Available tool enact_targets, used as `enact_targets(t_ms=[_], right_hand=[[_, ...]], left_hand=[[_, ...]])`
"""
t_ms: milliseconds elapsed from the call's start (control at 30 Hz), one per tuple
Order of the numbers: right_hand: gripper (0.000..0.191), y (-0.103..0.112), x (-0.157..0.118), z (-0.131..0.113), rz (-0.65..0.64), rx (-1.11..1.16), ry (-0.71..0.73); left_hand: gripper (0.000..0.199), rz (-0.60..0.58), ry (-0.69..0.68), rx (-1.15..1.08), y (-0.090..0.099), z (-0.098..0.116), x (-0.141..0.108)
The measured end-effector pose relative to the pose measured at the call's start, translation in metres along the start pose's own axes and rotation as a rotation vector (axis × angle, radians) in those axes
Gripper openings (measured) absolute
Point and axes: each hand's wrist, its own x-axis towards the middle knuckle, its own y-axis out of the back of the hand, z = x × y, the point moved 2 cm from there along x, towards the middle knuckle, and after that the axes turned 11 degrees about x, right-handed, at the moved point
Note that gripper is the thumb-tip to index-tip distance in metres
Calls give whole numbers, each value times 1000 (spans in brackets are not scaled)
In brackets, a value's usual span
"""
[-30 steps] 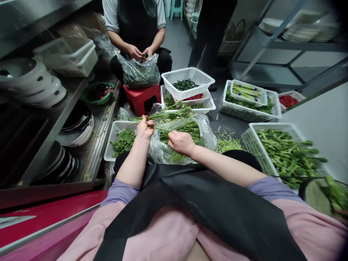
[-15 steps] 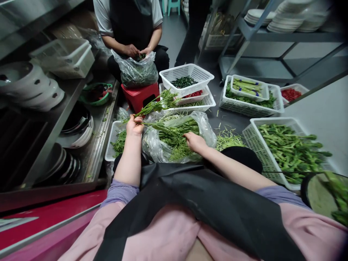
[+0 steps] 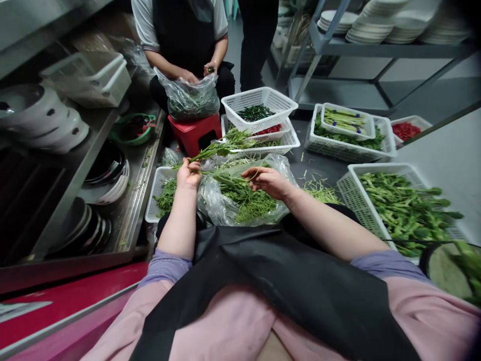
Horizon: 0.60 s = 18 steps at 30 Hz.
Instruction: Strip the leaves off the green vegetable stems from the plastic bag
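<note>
My left hand (image 3: pixel 190 173) is closed round a bunch of green stems (image 3: pixel 221 147), whose leafy ends point up and to the right. My right hand (image 3: pixel 268 181) hovers over the open plastic bag (image 3: pixel 210 200), its fingers apart and slightly curled near thin stems that stretch from the left hand. Loose leafy greens (image 3: pixel 253 200) fill the bag in front of my apron. Whether the right fingertips touch a stem is too fine to tell. Left of the bag, a white basket (image 3: pixel 152 200) holds more greens.
Across from me a person's hands work over a plastic bag (image 3: pixel 191 98) on a red stool (image 3: pixel 195 135). White baskets (image 3: pixel 259 95) of chillies stand ahead. Baskets of greens (image 3: pixel 406 205) are at the right, a metal rack (image 3: pixel 128 210) at the left, and a plate shelf (image 3: pixel 376 47) behind.
My right hand has risen from the greens in the bag and its fingers have spread. The left hand keeps its bunch. The other person's hands have moved apart.
</note>
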Motion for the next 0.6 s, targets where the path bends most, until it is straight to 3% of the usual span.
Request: enact_targets(t_ms=[167,433,500,600], right_hand=[[35,-5,-7,-7,-136,-152,-39],[9,-30,-4,17,11,-739,226],[8,-29,-5,24,63,-708,241],[11,-15,-5,43,184,-512,155]], left_hand=[[30,-28,-26,30,-2,-4,-3],[33,50,1,55,-6,-10,-6],[32,35,15,35,-6,-9,-5],[32,11,0,-5,-3,-2,-3]])
